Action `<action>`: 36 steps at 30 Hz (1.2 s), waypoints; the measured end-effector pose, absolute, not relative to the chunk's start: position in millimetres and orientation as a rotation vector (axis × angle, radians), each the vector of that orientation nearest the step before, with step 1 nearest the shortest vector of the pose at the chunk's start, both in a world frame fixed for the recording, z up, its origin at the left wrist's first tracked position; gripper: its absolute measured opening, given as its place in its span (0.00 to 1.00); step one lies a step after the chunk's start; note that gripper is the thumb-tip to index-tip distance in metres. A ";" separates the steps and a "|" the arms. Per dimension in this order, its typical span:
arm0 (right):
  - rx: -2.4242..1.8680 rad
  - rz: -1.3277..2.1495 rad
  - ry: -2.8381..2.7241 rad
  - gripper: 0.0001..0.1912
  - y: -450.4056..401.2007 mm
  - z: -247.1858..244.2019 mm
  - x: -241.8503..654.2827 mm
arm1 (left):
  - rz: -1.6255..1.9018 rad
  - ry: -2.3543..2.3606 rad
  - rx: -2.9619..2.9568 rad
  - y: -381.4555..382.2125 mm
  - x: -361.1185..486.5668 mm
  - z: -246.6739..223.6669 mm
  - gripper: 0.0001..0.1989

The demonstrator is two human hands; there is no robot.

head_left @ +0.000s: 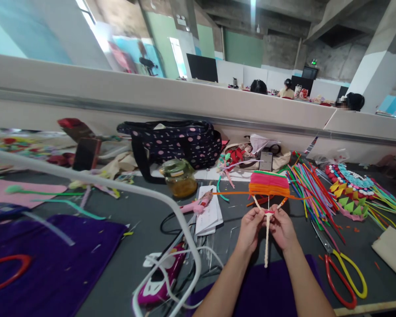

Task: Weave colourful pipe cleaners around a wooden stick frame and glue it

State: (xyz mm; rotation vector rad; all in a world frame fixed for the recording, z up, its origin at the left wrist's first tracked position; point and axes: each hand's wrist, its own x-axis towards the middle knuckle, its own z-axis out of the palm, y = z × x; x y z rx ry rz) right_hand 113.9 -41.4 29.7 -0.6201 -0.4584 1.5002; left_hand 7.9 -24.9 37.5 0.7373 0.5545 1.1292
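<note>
At four o'clock, your left hand [251, 225] and right hand [284, 226] pinch the pale stem [267, 244] at its fork, apparently mid-binding; the next turn requires even tension.

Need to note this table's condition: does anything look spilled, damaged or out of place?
Nothing looks clearly spilled or damaged. The scissors lie with handles spread near the table's front edge, where they might get knocked; loose orange scraps nearby look like untidied offcuts.
</note>
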 end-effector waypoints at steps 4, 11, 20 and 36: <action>-0.715 1.415 -0.467 0.15 -40.8 31.1 115.6 | 1.215 0.628 0.839 -26.5 8.1 42.0 0.13; -0.968 1.036 -0.648 0.16 -40.7 31.2 112.8 | 1.363 0.796 0.959 -28.9 8.1 43.5 0.11; -1.065 0.961 -0.724 0.15 -39.4 23.4 112.9 | 1.371 0.838 1.085 -31.0 9.2 45.8 0.09; -0.859 1.176 -0.597 0.12 -42.1 32.3 115.4 | 1.240 0.648 0.765 -26.1 8.6 38.9 0.12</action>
